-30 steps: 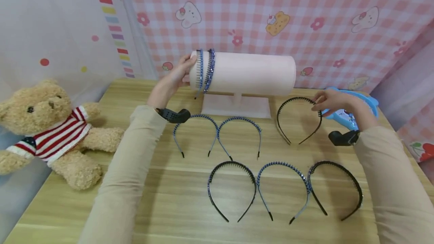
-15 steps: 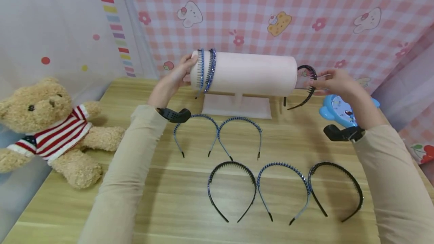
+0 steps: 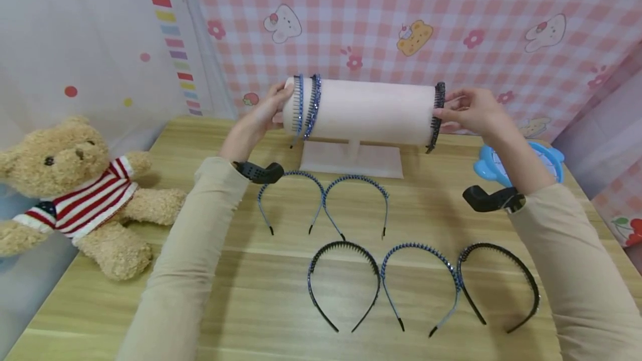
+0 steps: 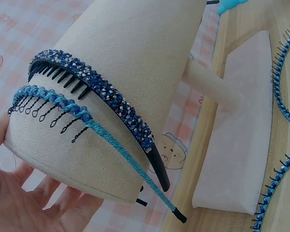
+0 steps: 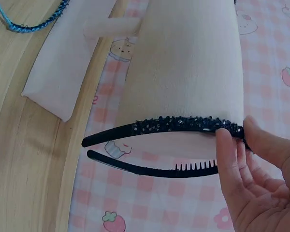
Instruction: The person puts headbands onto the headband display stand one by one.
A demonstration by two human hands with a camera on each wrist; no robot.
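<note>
A pale padded headband stand lies as a horizontal roll on a post and flat base. My left hand grips its left end, thumb on the side and fingers at the end face. Beside that hand, a light-blue braided headband and a blue sparkly headband sit around the roll. My right hand pinches a black beaded headband between thumb and fingers. That headband stands at the roll's right end, its two tips apart; one arm crosses the roll's edge in the right wrist view.
Several headbands lie on the wooden table, including a blue one near the stand's base and a black one at front right. A teddy bear sits left. A light-blue clock-like object lies behind my right wrist.
My right hand has lifted the black headband off the table and carried it up and leftward to the roll's right end. My left hand stays on the stand.
</note>
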